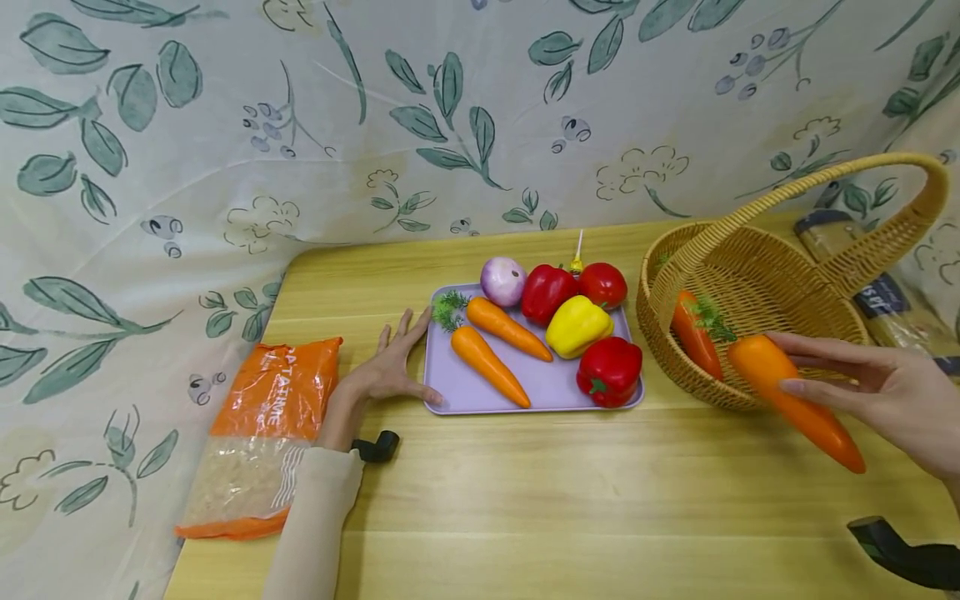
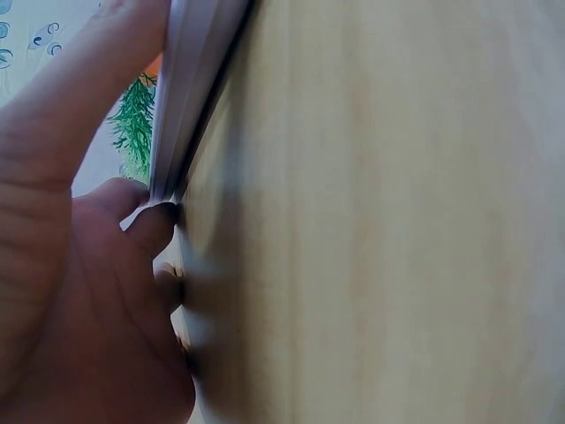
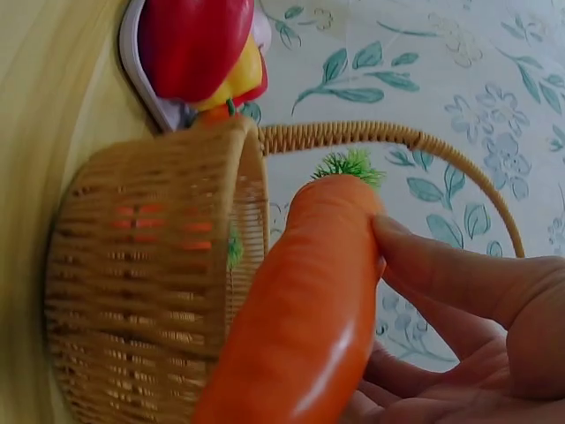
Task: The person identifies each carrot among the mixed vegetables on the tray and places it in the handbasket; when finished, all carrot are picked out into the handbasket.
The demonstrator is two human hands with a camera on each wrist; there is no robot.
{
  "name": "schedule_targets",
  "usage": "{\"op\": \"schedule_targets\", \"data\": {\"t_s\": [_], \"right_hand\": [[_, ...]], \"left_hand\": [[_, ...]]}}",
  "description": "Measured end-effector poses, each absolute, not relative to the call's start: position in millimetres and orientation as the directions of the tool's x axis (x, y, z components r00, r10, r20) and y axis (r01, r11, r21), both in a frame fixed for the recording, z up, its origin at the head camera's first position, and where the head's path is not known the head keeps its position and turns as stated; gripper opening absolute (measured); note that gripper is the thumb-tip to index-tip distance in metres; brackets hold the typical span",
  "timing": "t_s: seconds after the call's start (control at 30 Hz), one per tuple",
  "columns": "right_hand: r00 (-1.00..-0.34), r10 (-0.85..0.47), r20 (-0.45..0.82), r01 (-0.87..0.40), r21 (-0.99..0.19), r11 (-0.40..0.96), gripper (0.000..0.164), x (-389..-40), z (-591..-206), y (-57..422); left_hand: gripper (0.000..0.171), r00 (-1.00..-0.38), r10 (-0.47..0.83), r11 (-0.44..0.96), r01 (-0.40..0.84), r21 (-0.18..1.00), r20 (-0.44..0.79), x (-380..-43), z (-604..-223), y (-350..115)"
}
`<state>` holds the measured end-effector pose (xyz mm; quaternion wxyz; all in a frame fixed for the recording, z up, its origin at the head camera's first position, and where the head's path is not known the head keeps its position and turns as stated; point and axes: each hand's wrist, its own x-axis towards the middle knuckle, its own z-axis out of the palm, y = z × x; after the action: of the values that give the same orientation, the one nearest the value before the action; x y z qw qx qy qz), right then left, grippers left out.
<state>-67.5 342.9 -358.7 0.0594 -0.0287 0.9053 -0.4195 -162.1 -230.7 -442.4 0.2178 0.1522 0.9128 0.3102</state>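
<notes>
My right hand (image 1: 877,392) pinches an orange carrot (image 1: 797,404) near its leafy top, between thumb and fingers. The carrot slants over the front rim of a wicker basket (image 1: 738,237), its green top inward and its tip outward. Inside the basket's left side lies another carrot (image 1: 695,335). My left hand (image 1: 386,367) spreads along the left edge of a lilac tray (image 1: 457,392), thumb and fingertips at the rim. The tray bears two carrots (image 1: 487,362), a purple onion (image 1: 503,281), a yellow pepper (image 1: 577,325), red peppers (image 1: 609,371) and a tomato (image 1: 602,285).
An orange and clear plastic bag (image 1: 262,433) lies left of my left forearm. A brown package (image 1: 885,292) stands behind the basket's right side, whose tall handle (image 1: 810,192) arches up. Leaf-patterned cloth (image 1: 450,125) hangs at the table's back edge.
</notes>
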Motion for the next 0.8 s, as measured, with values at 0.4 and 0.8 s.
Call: {"op": "schedule_targets", "data": {"t_s": [0.4, 0.8], "right_hand": [[-0.994, 0.059, -0.094, 0.110, -0.761, 0.639, 0.064, -115, -353, 355], [-0.946, 0.084, -0.312, 0.296, -0.733, 0.612, 0.084, -169, -362, 346]], "left_hand": [[0.141, -0.858, 0.422, 0.767, 0.164, 0.620, -0.295, -163, -443, -230], [0.144, -0.857, 0.412, 0.766, 0.142, 0.627, -0.310, -163, -443, -231]]}}
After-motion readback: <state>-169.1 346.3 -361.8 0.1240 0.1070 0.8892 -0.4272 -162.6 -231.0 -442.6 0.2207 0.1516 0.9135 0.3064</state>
